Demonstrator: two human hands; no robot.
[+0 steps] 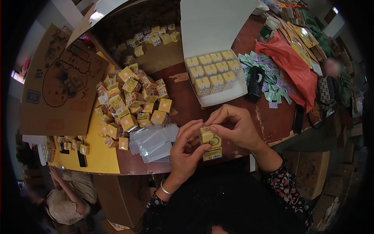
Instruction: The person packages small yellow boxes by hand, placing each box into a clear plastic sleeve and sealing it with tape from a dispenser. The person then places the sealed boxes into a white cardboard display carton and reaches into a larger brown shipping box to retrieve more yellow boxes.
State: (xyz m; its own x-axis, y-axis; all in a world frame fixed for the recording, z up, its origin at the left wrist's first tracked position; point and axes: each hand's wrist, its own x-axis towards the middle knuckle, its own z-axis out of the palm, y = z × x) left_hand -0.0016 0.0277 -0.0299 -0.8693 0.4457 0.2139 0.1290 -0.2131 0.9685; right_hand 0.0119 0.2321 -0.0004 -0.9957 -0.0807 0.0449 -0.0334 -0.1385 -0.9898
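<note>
Head view: small yellow box [210,143], printed faces.

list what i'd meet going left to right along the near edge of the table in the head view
yellow paper sheet → clear plastic sleeves → left hand → small yellow box held between both hands → right hand

small yellow box [210,143] partly behind the left hand [186,150] and right hand [237,130], label print illegibly small
</note>
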